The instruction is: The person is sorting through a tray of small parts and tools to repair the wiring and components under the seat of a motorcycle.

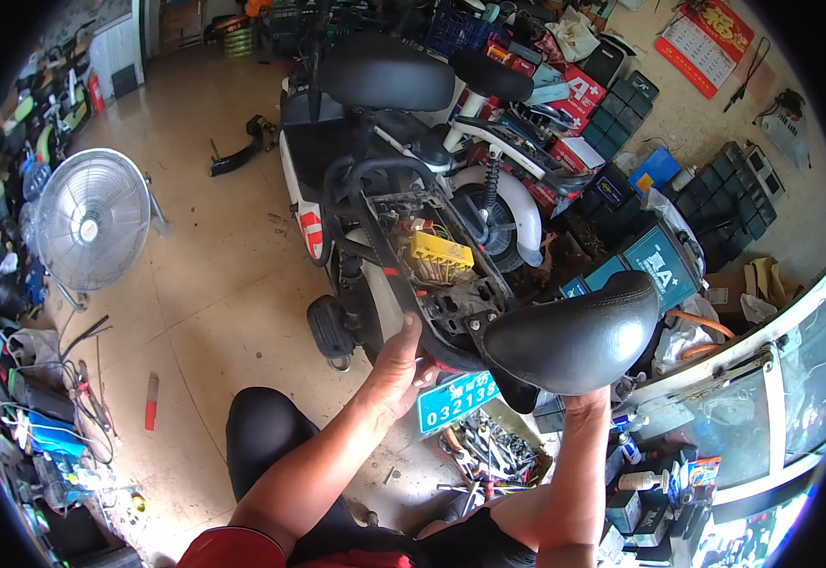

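Observation:
In front of me stands an electric scooter point(337, 218) with its rear frame uncovered. A glossy black scooter seat point(574, 331) rests tilted at the tail, beside a bolted bracket. My right hand point(585, 402) grips its underside, with the fingers hidden beneath it. My left hand point(401, 369) is closed at the left of the tail, thumb up against the side panel and fingers curled by the rear rail point(451, 358). Whatever they pinch is hidden. Inside the frame lies a yellow ribbed part point(441, 254) among wires. A blue plate point(455, 402) hangs below the tail.
Hand tools fill a tray point(536, 437) under the tail. A silver floor fan point(96, 220) stands at left, with a red-tipped stick point(151, 402) on the floor nearby. Boxed batteries point(659, 260) crowd the right, near a glass-sided cabinet point(735, 435).

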The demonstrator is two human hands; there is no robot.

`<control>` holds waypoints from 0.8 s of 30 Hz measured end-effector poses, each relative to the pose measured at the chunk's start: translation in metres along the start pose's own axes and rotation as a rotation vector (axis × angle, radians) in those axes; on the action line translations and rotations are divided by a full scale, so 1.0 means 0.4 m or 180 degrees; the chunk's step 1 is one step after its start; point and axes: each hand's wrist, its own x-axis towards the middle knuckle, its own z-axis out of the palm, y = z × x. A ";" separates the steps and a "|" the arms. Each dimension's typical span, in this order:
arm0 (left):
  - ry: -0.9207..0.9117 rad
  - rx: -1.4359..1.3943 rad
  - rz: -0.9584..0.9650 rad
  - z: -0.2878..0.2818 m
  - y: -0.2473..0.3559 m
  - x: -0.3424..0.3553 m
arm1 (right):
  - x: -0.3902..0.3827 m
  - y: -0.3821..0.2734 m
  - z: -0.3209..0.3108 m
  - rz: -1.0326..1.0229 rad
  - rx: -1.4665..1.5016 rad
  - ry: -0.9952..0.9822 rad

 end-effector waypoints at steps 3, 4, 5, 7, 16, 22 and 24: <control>-0.0114 -0.0149 -0.0054 0.035 -0.016 0.022 | -0.002 -0.177 0.118 0.0417 -0.0124 -0.0917; 0.0060 -0.0082 0.0008 0.022 0.001 0.008 | 0.027 -0.172 0.152 0.0659 -0.0049 -0.1315; 0.0059 -0.0104 0.0009 0.027 0.009 0.003 | 0.043 -0.181 0.188 0.0666 -0.0068 -0.1310; 0.0147 -0.0122 0.0071 0.046 0.000 0.011 | 0.063 -0.184 0.258 -0.0075 -0.2865 -0.1468; 0.0237 -0.0320 -0.0043 0.055 0.020 0.002 | 0.063 -0.185 0.467 0.1350 -0.2981 -0.1505; 0.0157 -0.0341 -0.0025 0.050 0.028 -0.001 | 0.071 -0.181 0.504 0.1453 -0.3489 -0.1511; 0.0192 -0.0368 -0.0036 0.060 0.027 -0.001 | 0.080 -0.179 0.511 0.1504 -0.3615 -0.1596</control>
